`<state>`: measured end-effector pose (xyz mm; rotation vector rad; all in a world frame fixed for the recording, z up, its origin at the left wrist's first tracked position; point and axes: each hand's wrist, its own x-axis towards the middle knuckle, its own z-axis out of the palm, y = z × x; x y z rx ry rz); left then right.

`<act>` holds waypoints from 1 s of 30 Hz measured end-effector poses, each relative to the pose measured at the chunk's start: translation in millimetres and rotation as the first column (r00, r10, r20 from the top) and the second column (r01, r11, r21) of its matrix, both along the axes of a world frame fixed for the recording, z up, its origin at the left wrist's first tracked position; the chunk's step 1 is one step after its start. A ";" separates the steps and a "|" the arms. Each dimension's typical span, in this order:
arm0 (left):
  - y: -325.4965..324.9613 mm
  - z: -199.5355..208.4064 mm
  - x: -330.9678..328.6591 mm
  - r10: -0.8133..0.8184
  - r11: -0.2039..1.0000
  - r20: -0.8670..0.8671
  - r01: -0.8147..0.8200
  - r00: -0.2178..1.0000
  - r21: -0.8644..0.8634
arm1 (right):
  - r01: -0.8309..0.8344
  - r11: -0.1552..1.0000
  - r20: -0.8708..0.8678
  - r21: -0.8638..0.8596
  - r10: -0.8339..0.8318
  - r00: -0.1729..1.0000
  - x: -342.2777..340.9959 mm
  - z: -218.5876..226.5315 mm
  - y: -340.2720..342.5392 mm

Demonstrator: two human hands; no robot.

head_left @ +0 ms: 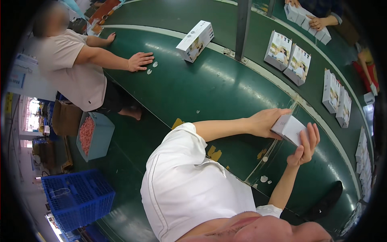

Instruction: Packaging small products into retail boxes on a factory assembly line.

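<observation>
A white carton (291,129) is held tilted between my two hands over the green bench. My left hand (267,123) grips its left end, the fingers over the upper edge and partly hidden. My right hand (305,146) is curved round the carton's right side, with its thumb toward me and its fingers up. Below the carton, clear tape (266,158) runs along a seam in the green surface. Small round clear stickers or scraps (264,178) lie near my right forearm.
Printed white boxes (278,50) stand on the green belt beyond a pale rail. Another box (196,41) sits at the rail, near a metal post (242,30). At left, a co-worker's hand (140,61) rests on the bench. Blue crates (78,197) stand below.
</observation>
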<state>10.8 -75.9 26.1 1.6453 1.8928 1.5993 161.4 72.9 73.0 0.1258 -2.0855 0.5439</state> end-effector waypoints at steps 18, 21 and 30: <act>-128.6 9.1 -234.4 0.291 0.329 -0.928 -0.936 0.230 -0.129 | 0.397 0.765 0.192 -0.507 -0.348 0.918 -53.8 -110.1 47.5; -143.9 10.4 -272.0 0.315 0.460 -0.912 -0.882 0.263 -0.096 | 0.371 0.717 0.194 -0.590 -0.320 0.927 -50.3 -110.4 50.9; -79.7 25.4 -220.5 0.512 0.812 -0.771 -0.506 0.378 0.291 | 0.351 0.684 0.187 -0.640 -0.304 0.934 -67.0 -112.7 51.9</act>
